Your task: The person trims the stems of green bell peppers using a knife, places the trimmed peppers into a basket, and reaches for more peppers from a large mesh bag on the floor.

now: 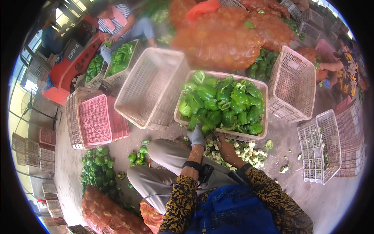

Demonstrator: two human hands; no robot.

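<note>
My left hand (196,135), in a pale grey glove, is closed on a green bell pepper (206,124) at the near edge of a crate (265,113). That crate is heaped with green bell peppers (230,95). Close on the right, my bare right hand (227,151) is curled round a small knife (214,133). Only a thin bit of its blade shows beside the pepper; the handle is hidden in the fist. Beneath my hands, pale cut pepper cores (249,153) lie scattered on the floor.
Plastic crates stand left (152,89) and right (294,84) of the full one; a pink crate (95,119) is farther left. Large orange mesh sacks (218,43) lie beyond. Loose peppers (97,169) lie left of my knees. One person (117,23) sits far left, another (348,70) far right.
</note>
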